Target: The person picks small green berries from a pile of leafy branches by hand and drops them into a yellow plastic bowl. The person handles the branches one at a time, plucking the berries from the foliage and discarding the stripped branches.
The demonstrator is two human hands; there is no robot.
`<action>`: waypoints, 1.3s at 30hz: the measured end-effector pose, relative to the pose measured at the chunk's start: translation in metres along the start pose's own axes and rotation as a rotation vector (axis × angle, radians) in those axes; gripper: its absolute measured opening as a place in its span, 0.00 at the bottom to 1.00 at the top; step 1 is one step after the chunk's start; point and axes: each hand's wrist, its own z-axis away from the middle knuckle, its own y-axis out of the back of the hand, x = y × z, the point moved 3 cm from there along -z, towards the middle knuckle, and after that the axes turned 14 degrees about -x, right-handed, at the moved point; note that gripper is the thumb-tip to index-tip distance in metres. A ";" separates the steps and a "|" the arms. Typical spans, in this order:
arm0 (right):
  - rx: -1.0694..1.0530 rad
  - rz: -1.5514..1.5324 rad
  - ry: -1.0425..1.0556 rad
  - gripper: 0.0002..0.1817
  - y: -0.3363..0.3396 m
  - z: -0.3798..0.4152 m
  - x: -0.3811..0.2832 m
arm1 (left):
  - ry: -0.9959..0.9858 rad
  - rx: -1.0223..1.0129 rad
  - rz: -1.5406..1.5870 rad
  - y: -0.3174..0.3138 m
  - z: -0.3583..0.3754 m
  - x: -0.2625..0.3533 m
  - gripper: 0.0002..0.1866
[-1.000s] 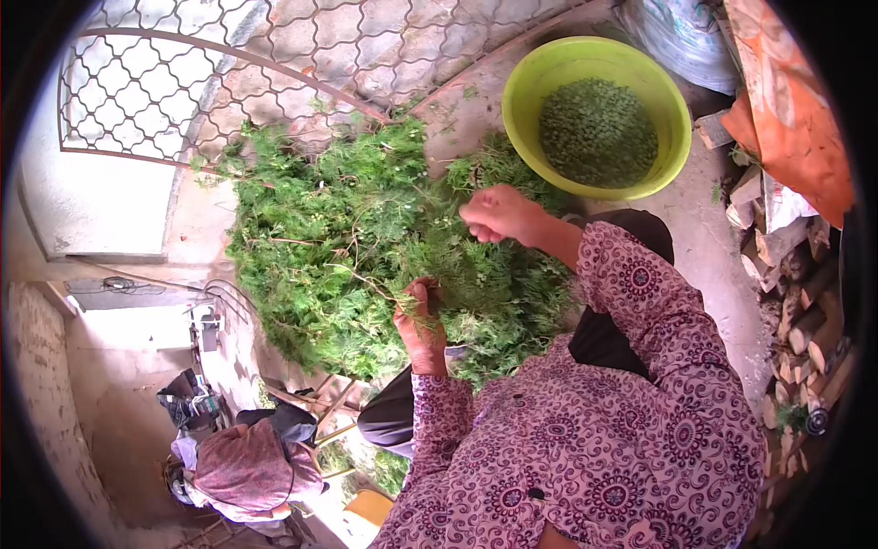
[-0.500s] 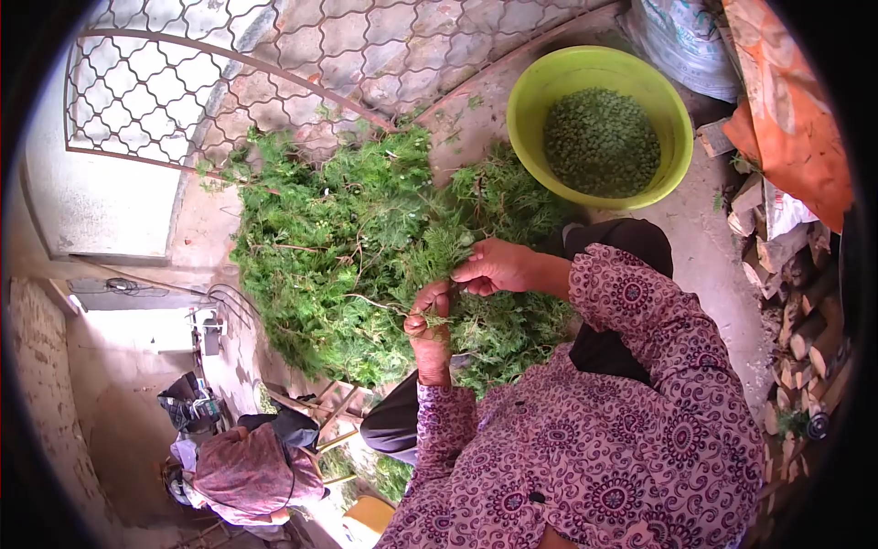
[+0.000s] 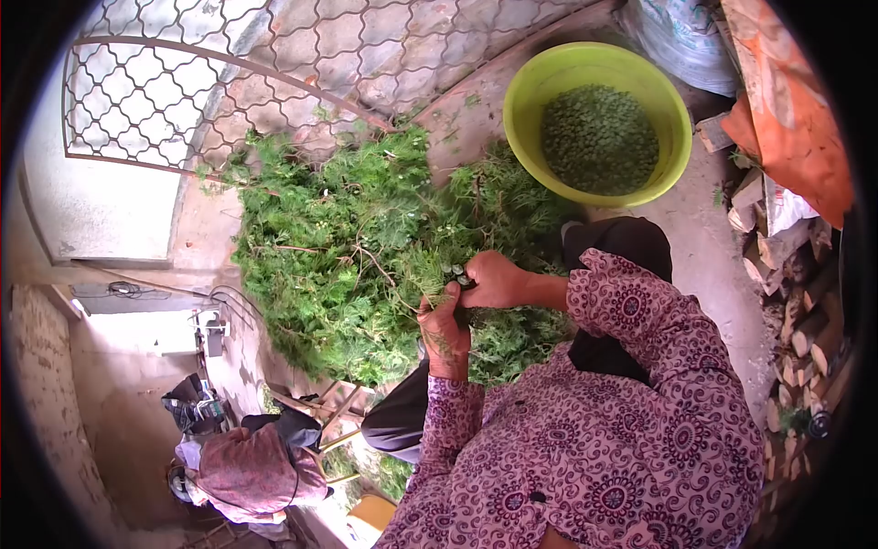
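My left hand (image 3: pixel 444 334) is closed around a leafy green conifer sprig (image 3: pixel 422 274), whose feathery tips stick out past the thumb. Right beside it, my right hand (image 3: pixel 498 280) is curled in a pinch, its fingertips meeting the left thumb. Small round green cones (image 3: pixel 460 271) show at those fingertips; the palm side is hidden. Both hands are over a wide heap of cut conifer branches (image 3: pixel 338 229) on the ground. Behind the right hand stands a yellow-green tub (image 3: pixel 517 119) with many small round green cones (image 3: pixel 599 137) in it.
A wire-mesh metal frame (image 3: pixel 229 59) stands beyond the heap. Stacked firewood (image 3: pixel 805 334), an orange sack (image 3: pixel 786 110) and a white sack (image 3: pixel 681 41) line the right side. At the lower left another person (image 3: pixel 256 467) is bent over near a wooden frame (image 3: pixel 337 407).
Both hands have shifted slightly, the left one to the right and up against the right hand. My right hand has turned and curled, with round cones now showing at its fingertips.
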 end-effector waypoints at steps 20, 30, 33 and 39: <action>-0.102 -0.251 0.037 0.19 0.040 0.001 -0.009 | -0.011 0.043 -0.158 0.028 0.010 -0.003 0.15; -0.439 -0.782 -0.106 0.13 0.030 0.011 -0.019 | 0.188 -0.179 -0.023 0.017 0.023 0.005 0.21; -0.581 -1.054 -0.007 0.13 0.025 0.019 -0.032 | 0.196 -0.269 0.055 -0.003 0.030 0.018 0.21; -0.702 -1.319 0.030 0.15 0.017 0.021 -0.037 | 0.184 -0.328 0.128 0.002 0.030 0.018 0.24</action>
